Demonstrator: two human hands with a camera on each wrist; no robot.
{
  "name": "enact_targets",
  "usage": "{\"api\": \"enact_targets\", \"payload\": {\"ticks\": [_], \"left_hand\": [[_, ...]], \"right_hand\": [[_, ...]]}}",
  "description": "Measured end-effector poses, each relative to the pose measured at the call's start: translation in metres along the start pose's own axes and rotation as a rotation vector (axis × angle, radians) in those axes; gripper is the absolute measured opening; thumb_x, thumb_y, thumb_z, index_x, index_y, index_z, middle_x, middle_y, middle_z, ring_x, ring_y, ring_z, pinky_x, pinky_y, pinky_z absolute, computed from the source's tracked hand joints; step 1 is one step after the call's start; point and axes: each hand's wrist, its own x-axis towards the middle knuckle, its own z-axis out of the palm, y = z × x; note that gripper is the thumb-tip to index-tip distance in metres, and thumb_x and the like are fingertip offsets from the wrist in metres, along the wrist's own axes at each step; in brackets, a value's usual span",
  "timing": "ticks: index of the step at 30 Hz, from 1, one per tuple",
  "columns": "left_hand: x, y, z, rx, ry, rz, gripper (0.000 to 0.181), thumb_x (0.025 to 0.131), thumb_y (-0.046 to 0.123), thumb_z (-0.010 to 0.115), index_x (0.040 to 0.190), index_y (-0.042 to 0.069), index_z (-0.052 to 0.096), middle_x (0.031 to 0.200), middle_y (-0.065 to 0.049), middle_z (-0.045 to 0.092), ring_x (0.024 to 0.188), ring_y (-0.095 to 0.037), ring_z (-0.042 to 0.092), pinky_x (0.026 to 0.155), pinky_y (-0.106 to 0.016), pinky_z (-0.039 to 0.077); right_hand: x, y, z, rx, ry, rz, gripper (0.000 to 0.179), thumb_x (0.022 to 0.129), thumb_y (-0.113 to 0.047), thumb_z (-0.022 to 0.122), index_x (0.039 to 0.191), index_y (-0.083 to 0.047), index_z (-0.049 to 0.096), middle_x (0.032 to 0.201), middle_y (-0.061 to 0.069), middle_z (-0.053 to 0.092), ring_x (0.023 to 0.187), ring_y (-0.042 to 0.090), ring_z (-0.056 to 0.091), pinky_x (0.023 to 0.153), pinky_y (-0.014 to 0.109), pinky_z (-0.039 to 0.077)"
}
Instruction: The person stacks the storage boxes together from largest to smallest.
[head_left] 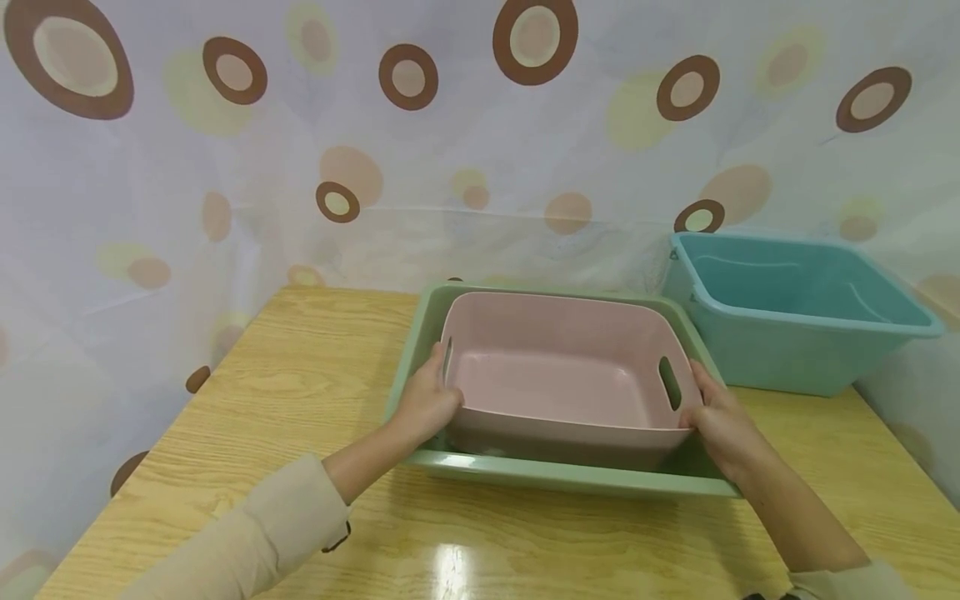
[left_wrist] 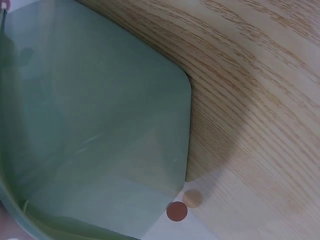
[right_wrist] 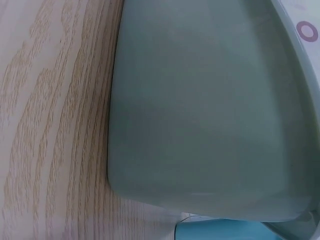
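A pink plastic basket with an oval handle hole in each end sits inside a larger green tub. My left hand grips the basket's left end, thumb over the rim near the front corner. At the opposite end my right hand holds the basket's rim, its thumb on the front right corner below the handle hole. Fingers on the outer sides are partly hidden. Both wrist views show mainly the outside wall of the green tub and no hand clearly; whether the basket touches the tub's floor, I cannot tell.
A blue-green bin stands at the back right, close against the green tub. Everything rests on a wood-grain table. Behind it hangs a pale sheet with brown and peach circles, which also covers the left and right sides.
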Motion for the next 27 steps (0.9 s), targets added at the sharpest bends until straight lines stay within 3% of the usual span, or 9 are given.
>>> {"api": "enact_targets", "payload": {"ticks": [8, 15, 27], "left_hand": [[-0.0015, 0.0025, -0.0009, 0.02, -0.005, 0.005, 0.084, 0.069, -0.002, 0.049, 0.146, -0.004, 0.014, 0.154, -0.015, 0.015, 0.141, -0.029, 0.019, 0.109, -0.047, 0.031], [-0.0023, 0.0016, 0.0001, 0.033, -0.015, -0.006, 0.085, 0.069, -0.001, 0.049, 0.146, -0.004, 0.013, 0.154, -0.016, 0.014, 0.14, -0.028, 0.022, 0.11, -0.046, 0.031], [-0.0029, 0.0008, -0.0022, 0.034, -0.037, 0.001, 0.083, 0.073, 0.001, 0.051, 0.146, -0.004, 0.012, 0.154, -0.017, 0.011, 0.142, -0.03, 0.014, 0.115, -0.045, 0.019]], "right_hand": [[0.0, 0.0012, -0.0005, -0.007, -0.012, -0.006, 0.094, 0.074, 0.014, 0.037, 0.142, -0.006, -0.024, 0.15, 0.013, -0.029, 0.138, 0.034, -0.019, 0.112, 0.051, -0.004], [-0.0005, 0.0019, -0.0006, -0.078, -0.012, -0.006, 0.094, 0.075, 0.011, 0.04, 0.142, -0.004, -0.025, 0.15, 0.017, -0.028, 0.139, 0.038, -0.016, 0.112, 0.055, 0.003], [-0.0015, 0.0027, -0.0011, -0.07, -0.015, -0.024, 0.096, 0.073, 0.01, 0.042, 0.14, -0.001, -0.026, 0.148, 0.018, -0.031, 0.137, 0.039, -0.019, 0.112, 0.055, -0.003]]}}
